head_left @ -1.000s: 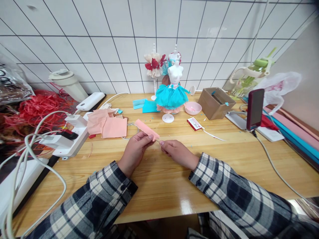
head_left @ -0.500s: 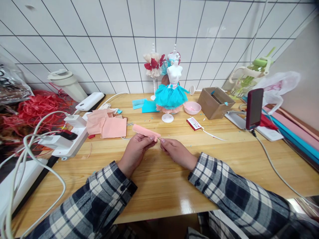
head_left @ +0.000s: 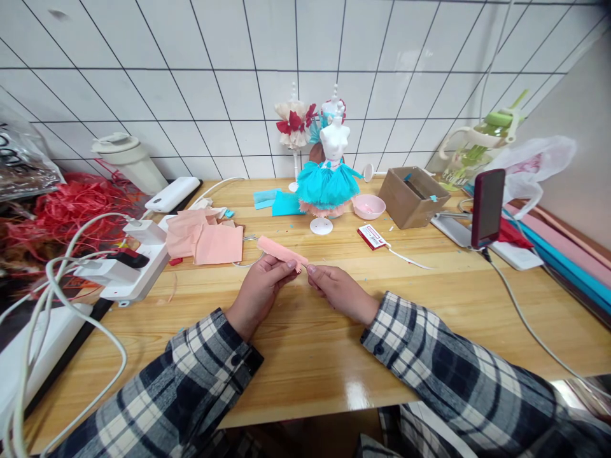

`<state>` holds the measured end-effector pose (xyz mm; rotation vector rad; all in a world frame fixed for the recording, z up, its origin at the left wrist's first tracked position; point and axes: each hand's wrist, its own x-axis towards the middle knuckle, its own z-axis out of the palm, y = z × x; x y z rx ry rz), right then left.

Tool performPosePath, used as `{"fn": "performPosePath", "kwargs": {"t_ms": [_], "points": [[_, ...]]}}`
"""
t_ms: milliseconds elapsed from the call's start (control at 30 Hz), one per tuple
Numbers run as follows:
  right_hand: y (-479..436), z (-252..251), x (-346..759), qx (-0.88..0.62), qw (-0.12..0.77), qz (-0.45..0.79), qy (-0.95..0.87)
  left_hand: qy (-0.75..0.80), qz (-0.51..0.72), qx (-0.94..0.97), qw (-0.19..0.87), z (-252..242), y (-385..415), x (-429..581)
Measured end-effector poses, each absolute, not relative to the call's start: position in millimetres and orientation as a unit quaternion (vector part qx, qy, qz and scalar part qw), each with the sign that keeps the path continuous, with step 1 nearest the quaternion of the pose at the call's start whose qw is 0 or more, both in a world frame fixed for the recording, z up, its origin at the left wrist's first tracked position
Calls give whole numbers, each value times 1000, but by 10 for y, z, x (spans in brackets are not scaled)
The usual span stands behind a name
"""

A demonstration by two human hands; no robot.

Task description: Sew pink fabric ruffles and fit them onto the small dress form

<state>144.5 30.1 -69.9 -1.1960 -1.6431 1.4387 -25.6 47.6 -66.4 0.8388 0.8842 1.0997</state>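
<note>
I am watching over the head camera, and the work sits just in front of the chest, low over the wooden table. The left hand is closed on a pink strip of what looks like crepe paper. Thumb and fingers clamp it near its right end, and the rest of the strip juts up and to the left, clear of the table. The right hand is drawn into a pinch, with thumb and forefinger meeting at the strip's frayed tip. As far as I can tell it grips the tip itself, though at this size something thin could be between the fingertips.

I judge the step in hand to be working that end of the strip, by gathering or twisting it. Whatever comes next calls for a light, steady pinch, since paper this thin would tear under a hard pull. The left hand needs to hold firm so the strip does not slip.

As for containers, the open cardboard box stands behind and to the right, with teal scraps on its rim and something dark inside. The pink bowl sits just beside the teal-skirted mannequin, and I cannot make out its contents from this angle. The clear jug with a green lid holds something green, and the plastic bag shows a pinkish shape inside. More pink sheets lie to the left (the same stock as the strip, I would guess).
</note>
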Motion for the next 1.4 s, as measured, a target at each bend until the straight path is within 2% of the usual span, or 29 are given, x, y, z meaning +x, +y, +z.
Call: {"fn": "performPosePath", "kwargs": {"t_ms": [633,1400], "points": [[310,-702,1461,-479,311,501,-650,391,539,345,662,-649,491,-247],[334,-726,1460,-453,294,509,-671,384,499,389,672,-694,498,-258]]}}
